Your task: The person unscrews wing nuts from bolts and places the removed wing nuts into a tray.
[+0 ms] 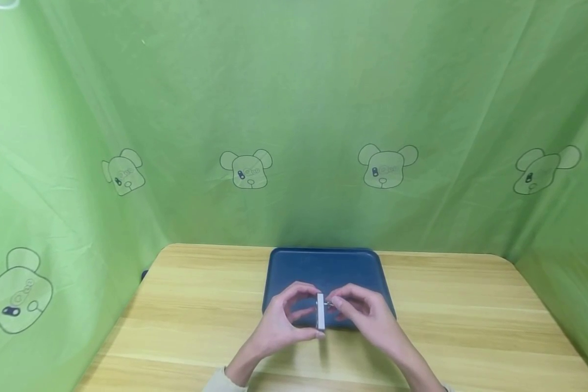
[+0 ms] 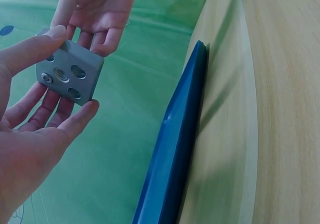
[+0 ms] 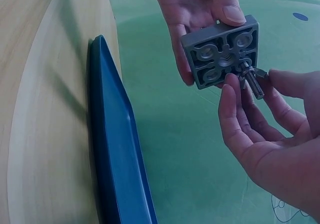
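A square grey block (image 3: 202, 66) with several round holes is held up above the table by my left hand (image 1: 280, 321), thumb on one edge and fingers on the opposite one. Through one corner hole runs a threaded bolt (image 3: 255, 87); its socket head (image 2: 46, 78) shows on the flat face in the left wrist view. A wing nut (image 3: 261, 73) sits on the bolt near the block's ribbed face. My right hand (image 1: 369, 316) pinches the wing nut between thumb and fingers. In the head view the block appears edge-on, between both hands.
A blue tray (image 1: 323, 267) lies on the wooden table (image 1: 206, 294) behind and beneath the hands. Green curtains (image 1: 313, 98) printed with bear heads enclose the table at the back and sides.
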### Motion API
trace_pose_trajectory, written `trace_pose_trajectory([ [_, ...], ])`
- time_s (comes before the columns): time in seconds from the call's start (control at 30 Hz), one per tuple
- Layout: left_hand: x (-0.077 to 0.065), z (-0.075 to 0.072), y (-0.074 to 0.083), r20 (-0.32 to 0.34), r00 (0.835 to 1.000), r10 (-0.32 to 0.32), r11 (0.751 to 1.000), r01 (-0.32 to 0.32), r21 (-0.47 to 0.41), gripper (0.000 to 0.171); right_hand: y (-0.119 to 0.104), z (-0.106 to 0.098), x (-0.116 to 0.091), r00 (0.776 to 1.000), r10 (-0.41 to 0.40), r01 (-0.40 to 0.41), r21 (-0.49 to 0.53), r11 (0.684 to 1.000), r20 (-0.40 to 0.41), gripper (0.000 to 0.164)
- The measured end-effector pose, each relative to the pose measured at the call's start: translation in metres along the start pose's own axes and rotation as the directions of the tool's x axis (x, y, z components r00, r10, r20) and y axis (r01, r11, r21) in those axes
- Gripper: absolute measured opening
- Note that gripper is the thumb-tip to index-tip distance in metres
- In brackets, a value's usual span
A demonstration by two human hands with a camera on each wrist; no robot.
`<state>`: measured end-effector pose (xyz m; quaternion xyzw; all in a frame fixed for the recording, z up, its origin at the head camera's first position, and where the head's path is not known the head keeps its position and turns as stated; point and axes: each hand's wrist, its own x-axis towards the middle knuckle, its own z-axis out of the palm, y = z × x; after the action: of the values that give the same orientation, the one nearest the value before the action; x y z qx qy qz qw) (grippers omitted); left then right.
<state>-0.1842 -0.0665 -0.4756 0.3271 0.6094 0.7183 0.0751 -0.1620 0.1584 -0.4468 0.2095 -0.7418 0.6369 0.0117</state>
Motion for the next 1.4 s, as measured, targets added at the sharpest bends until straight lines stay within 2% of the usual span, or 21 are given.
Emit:
trace_pose_trajectory([
  [0.07, 0.0001, 0.0001, -0.0002, -0.001, 1.000, -0.002, 1.000, 0.002, 0.002, 0.067, 0.0006, -0.0004, -0.0001, 1.000, -0.014, 0.014, -0.002, 1.000, -0.001, 0.012],
  [0.3, -0.0003, 0.0004, -0.0004, -0.002, 1.000, 0.001, 1.000, -0.001, 0.005, 0.068, 0.0017, -0.0002, -0.0003, 0.999, 0.033, -0.032, 0.044, 0.999, -0.023, 0.015],
  [0.6, -0.0004, 0.0009, 0.0000, -0.002, 1.000, 0.002, 1.000, -0.002, 0.010, 0.068, -0.0002, -0.0013, -0.0012, 0.997, 0.078, -0.078, 0.009, 0.997, -0.024, 0.022],
  [0.93, -0.0003, 0.0021, 0.0005, -0.002, 1.000, -0.001, 1.000, 0.001, -0.001, 0.069, -0.0002, -0.0003, -0.0017, 0.999, 0.049, -0.049, 0.029, 0.998, 0.003, 0.032],
  [1.03, -0.0003, 0.0025, 0.0005, -0.003, 1.000, -0.008, 1.000, 0.008, -0.002, 0.069, -0.0001, 0.0002, -0.0020, 1.000, 0.026, -0.027, 0.030, 0.999, 0.015, 0.033],
  [1.4, -0.0008, 0.0034, -0.0002, -0.008, 1.000, -0.023, 1.000, 0.023, 0.003, 0.068, 0.0023, 0.0010, -0.0019, 0.999, 0.023, -0.024, 0.025, 0.999, 0.028, 0.030],
])
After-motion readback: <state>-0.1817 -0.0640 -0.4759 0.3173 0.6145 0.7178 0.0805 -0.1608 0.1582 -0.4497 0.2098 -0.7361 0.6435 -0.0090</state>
